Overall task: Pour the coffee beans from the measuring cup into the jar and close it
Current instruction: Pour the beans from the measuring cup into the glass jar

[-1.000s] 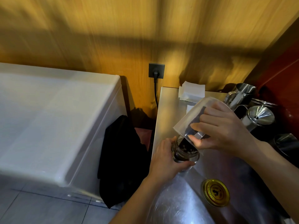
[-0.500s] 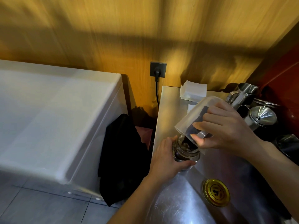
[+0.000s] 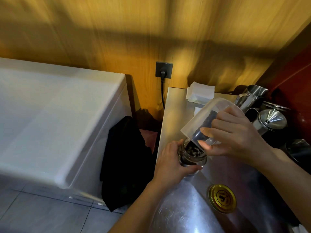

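A small glass jar [image 3: 193, 159] stands on the steel counter [image 3: 178, 207], its mouth open and dark coffee beans [image 3: 194, 151] inside. My left hand [image 3: 171, 163] wraps around its left side. My right hand [image 3: 235, 137] holds a clear plastic measuring cup [image 3: 203, 118] tipped steeply, with its rim over the jar's mouth. A dark stream of beans runs down the cup's inner wall into the jar. The jar's gold lid [image 3: 222, 198] lies flat on the counter, in front and to the right.
Steel pitchers [image 3: 252, 96] and a steel funnel on a pot [image 3: 271, 118] crowd the counter's right side. Folded white paper [image 3: 201, 94] lies at the back. A white chest appliance [image 3: 50, 118] with a black cloth [image 3: 124, 158] stands left, below a wall socket [image 3: 164, 69].
The cup has tipped a little steeper and more beans have slid into the jar. Both hands keep their grips. The head view has shifted slightly.
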The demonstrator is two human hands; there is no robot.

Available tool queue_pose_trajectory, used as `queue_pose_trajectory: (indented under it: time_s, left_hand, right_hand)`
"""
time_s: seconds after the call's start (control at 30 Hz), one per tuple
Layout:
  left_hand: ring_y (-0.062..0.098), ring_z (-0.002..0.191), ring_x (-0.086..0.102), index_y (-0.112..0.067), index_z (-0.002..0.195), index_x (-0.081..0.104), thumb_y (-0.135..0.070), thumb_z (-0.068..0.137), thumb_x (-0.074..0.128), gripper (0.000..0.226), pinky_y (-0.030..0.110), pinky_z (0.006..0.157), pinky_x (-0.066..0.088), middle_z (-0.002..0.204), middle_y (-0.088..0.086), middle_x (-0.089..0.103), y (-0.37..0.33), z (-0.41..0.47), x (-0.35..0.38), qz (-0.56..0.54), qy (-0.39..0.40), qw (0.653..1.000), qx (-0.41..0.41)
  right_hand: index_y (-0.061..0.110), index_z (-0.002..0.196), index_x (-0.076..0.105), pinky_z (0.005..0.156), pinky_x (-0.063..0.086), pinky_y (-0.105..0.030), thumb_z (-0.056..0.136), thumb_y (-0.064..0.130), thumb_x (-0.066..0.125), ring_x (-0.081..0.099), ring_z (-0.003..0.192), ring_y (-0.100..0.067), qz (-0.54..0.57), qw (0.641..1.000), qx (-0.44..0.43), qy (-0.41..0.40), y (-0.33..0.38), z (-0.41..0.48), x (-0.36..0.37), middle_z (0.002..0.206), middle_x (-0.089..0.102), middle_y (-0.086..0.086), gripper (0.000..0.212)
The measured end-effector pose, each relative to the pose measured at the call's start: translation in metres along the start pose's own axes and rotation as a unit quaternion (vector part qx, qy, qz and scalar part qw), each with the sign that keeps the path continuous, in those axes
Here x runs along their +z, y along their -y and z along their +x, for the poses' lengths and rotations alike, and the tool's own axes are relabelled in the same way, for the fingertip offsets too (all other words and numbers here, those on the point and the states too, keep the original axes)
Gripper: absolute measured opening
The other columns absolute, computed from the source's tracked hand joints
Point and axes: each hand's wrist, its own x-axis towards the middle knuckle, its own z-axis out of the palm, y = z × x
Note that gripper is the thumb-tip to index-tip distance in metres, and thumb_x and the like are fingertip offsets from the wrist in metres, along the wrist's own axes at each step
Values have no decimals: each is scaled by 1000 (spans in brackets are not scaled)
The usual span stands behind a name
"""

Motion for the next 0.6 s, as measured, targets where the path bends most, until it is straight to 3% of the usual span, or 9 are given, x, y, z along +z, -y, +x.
queue_pose_trajectory:
  time_s: [0.27, 0.47, 0.6]
  left_hand:
    - [-5, 98, 40, -32, 122, 42, -57, 60, 81, 78, 9, 77, 33, 108, -16, 48, -2, 0, 0, 2, 1, 1000, -1]
    - [-16, 98, 38, -41, 115, 40, -57, 60, 81, 70, 8, 73, 34, 100, -27, 43, -2, -2, 0, -1, -3, 1000, 0]
    - [-9, 97, 40, -40, 117, 39, -58, 60, 80, 73, 9, 75, 34, 104, -23, 45, -2, -2, 1, -1, -4, 1000, 1]
  right_hand:
    - [0, 62, 66, 56, 47, -41, 84, 19, 62, 51, 49, -24, -3, 1000, -5, -6, 1, 0, -4, 52, 56, -9, 29]
    - [0, 69, 68, 63, 41, -41, 85, 19, 62, 43, 64, -19, 15, 1000, -16, -2, 4, -1, -5, 59, 61, -8, 26]
    - [1, 70, 69, 61, 44, -42, 85, 20, 61, 47, 62, -21, 8, 1000, -14, 4, 2, -2, -5, 59, 61, -8, 25]
